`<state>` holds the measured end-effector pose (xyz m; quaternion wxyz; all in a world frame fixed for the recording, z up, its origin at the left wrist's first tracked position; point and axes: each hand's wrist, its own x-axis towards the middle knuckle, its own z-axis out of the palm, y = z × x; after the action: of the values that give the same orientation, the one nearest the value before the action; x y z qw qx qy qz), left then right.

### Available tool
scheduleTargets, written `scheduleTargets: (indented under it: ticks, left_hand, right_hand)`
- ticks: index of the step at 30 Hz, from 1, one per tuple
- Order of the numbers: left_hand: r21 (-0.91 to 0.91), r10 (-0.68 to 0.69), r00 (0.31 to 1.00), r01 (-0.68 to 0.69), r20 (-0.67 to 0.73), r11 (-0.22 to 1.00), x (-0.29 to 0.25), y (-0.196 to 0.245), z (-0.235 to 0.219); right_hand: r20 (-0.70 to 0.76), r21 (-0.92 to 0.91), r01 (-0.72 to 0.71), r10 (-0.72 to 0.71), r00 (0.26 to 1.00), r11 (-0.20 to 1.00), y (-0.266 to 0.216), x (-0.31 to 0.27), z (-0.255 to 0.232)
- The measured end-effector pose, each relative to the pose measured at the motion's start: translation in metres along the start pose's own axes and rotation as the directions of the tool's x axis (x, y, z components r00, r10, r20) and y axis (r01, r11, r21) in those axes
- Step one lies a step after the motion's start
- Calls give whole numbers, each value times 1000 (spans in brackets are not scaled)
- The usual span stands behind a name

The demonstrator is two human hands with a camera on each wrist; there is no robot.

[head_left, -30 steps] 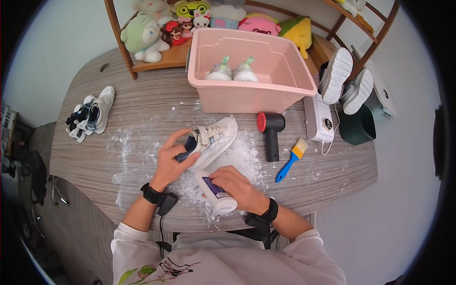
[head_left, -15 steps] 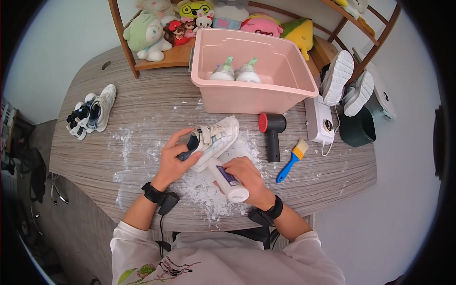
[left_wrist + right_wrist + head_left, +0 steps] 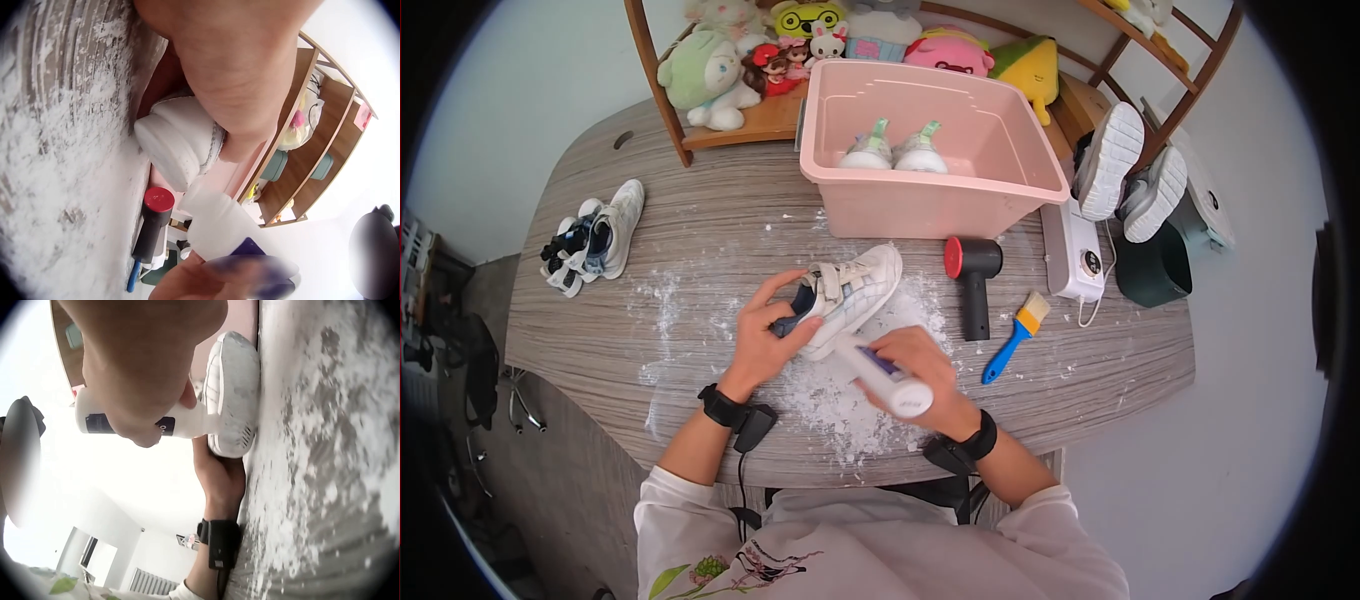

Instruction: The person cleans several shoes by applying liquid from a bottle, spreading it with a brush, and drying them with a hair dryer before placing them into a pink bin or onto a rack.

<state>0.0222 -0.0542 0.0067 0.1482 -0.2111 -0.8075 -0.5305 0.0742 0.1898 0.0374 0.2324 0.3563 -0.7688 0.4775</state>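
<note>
At the heel of a white sneaker (image 3: 868,285) with strap closures, my left hand (image 3: 758,345) grips with thumb and fingers on either side of the opening. The toe points away to the right, and the shoe is tipped so its thick sole (image 3: 236,394) shows in the right wrist view. My right hand (image 3: 928,372) holds a white bottle (image 3: 908,397) with a purple label, slightly blurred. Its narrow end is right at the sole's edge near the heel, and its base tilts towards me. White flaky residue (image 3: 840,420) covers the table beneath.
Behind the sneaker stands a pink bin (image 3: 930,205) with shoes inside. To the right lie a black handheld device (image 3: 975,300) and a blue-handled brush (image 3: 1005,355), near a white shoe dryer (image 3: 1070,250) holding shoes. More shoes (image 3: 615,235) sit at the left.
My right hand has carried the bottle right and away from me along the sole, most of it in the first half second. The left hand and sneaker have stayed almost in place.
</note>
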Motion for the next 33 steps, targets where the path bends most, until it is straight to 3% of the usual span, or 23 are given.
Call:
scheduleTargets:
  ticks: [2,4,6,8,10,13,15,18,21,24,26,27,29,33]
  left_hand:
    - [-68,-67,998,66,-4,995,0,0,0]
    - [-96,-89,996,89,1,991,0,-1,-1]
    - [-123,-112,994,112,2,986,0,-1,-2]
    - [-201,-167,986,168,21,965,1,0,-3]
    - [-205,-128,992,127,9,970,1,-6,-4]
    - [-232,-101,995,102,13,967,1,-8,-5]
    - [-252,-115,993,117,26,961,1,-7,-7]
    - [-198,-30,998,40,52,979,2,-6,-8]
    - [-291,-14,999,0,-45,957,2,-5,-3]
    - [-403,-133,988,91,-78,911,0,-12,0]
    - [-199,-174,975,144,-140,969,1,-13,-3]
    - [-198,-172,975,143,-139,970,1,-13,-4]
    - [55,-207,954,224,-215,973,2,-9,-5]
    - [116,-261,948,284,-180,952,2,-10,-8]
  right_hand:
    - [-49,1,-41,41,998,999,10,-2,-6]
    - [-163,101,-218,232,959,971,18,-5,-11]
    - [-220,101,-243,260,940,965,20,-3,-14]
    - [-292,135,-359,383,876,924,25,-5,-17]
    - [-311,204,-396,443,841,895,28,-5,-18]
    - [-402,355,-471,586,703,808,31,0,-19]
    - [-408,394,-478,615,675,785,33,1,-22]
    - [-404,446,-504,669,624,740,35,2,-27]
    - [-399,433,-526,679,616,732,37,3,-27]
    - [-394,441,-518,676,622,733,40,2,-26]
    - [-355,418,-570,704,615,708,42,1,-25]
    - [-356,418,-569,704,615,708,41,2,-26]
    - [-344,411,-578,707,618,705,38,4,-27]
    - [-314,419,-587,717,622,693,41,-2,-30]
